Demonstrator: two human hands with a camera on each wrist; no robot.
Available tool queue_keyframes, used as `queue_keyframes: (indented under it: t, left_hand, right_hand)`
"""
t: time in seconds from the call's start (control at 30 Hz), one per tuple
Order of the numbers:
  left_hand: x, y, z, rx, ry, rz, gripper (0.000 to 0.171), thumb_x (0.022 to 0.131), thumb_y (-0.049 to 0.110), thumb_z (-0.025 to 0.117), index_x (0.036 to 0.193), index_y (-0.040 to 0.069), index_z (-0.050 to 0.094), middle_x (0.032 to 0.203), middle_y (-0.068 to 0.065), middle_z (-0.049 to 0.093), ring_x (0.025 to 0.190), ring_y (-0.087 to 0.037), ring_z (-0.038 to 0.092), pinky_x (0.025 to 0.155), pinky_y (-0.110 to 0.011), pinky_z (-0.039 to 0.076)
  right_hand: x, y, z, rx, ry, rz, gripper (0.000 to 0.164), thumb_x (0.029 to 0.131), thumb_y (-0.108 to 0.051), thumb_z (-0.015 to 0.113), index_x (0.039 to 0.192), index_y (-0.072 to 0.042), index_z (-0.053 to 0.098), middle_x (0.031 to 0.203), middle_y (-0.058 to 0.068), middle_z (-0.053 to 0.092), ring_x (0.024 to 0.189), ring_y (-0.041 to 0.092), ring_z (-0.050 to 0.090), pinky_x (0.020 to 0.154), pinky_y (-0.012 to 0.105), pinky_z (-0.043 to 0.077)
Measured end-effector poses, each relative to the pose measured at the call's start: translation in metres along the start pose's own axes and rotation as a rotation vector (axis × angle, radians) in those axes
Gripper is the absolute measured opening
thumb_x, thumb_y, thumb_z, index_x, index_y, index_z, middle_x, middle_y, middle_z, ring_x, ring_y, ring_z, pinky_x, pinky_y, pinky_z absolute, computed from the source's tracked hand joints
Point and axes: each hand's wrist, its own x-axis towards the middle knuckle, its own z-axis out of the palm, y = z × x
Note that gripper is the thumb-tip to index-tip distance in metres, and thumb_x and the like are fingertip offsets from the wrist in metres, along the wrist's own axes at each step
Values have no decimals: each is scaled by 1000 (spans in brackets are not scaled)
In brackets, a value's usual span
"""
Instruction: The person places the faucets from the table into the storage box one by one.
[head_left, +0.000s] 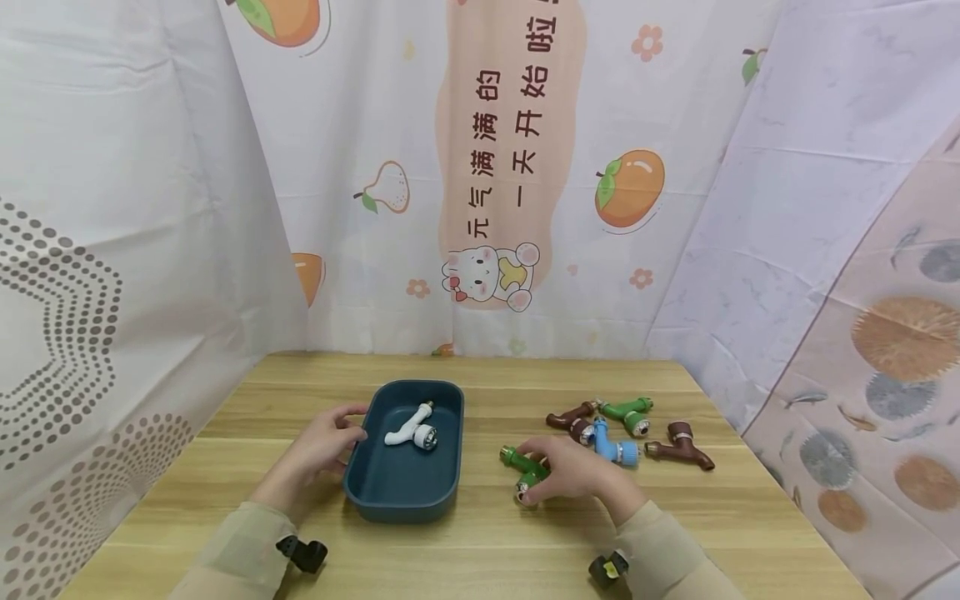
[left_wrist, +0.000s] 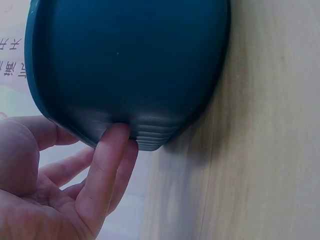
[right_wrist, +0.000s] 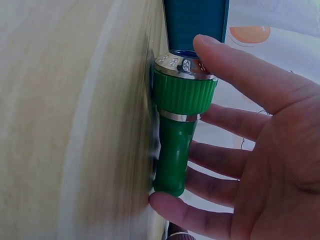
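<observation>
My left hand (head_left: 325, 444) holds the left side of a dark teal basin (head_left: 405, 510), its thumb at the rim and its fingers against the outer wall (left_wrist: 125, 85). Inside the basin lies a white tap (head_left: 410, 426) with a silver-ringed knob. To the right of the basin, my right hand (head_left: 572, 468) grips a green tap (head_left: 531, 472) low over the wooden table. In the right wrist view, the thumb is at the silver end of the tap's ribbed knob (right_wrist: 184, 92), with the other fingers along the far side of its body.
Behind my right hand is a loose group: a brown tap (head_left: 572, 417), another green tap (head_left: 630, 411) and a blue tap (head_left: 617, 446). A second brown tap (head_left: 681, 447) lies nearer the right edge. Printed curtains (head_left: 390, 125) enclose the table (head_left: 495, 550) at the back and sides.
</observation>
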Motion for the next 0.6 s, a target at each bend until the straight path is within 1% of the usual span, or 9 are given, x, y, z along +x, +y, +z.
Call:
queue_keyframes:
  t: [0.2, 0.37, 0.47, 0.6]
  left_hand:
    - [0, 0, 0, -12, -9, 12, 52, 97, 7, 59, 148, 7, 50, 118, -22, 61, 92, -31, 63, 59, -45, 59]
    - [-1, 1, -1, -2, -10, 16, 52, 97, 8, 59, 148, 7, 50, 118, -23, 61, 93, -32, 63, 60, -45, 59]
    - [-2, 2, -1, 0, -9, 15, 51, 97, 8, 59, 148, 7, 50, 118, -22, 61, 94, -32, 63, 60, -45, 59]
    - [-2, 2, -1, 3, -6, 15, 51, 98, 8, 59, 148, 7, 51, 115, -20, 61, 93, -31, 63, 59, -45, 59]
  right_hand:
    - [0, -2, -1, 4, -10, -4, 67, 81, -33, 87, 137, -8, 61, 126, 6, 65, 116, 29, 61, 95, 50, 50]
    - [1, 0, 0, 7, -11, -4, 61, 81, -34, 87, 133, -10, 66, 124, 5, 66, 113, 25, 61, 92, 47, 51]
    - [2, 2, 0, 7, -10, 3, 60, 80, -36, 87, 132, -12, 67, 123, 3, 67, 112, 22, 61, 91, 44, 52]
    - [2, 4, 0, 16, -9, 10, 59, 82, -38, 86, 132, -14, 67, 123, 1, 66, 112, 23, 61, 91, 45, 52]
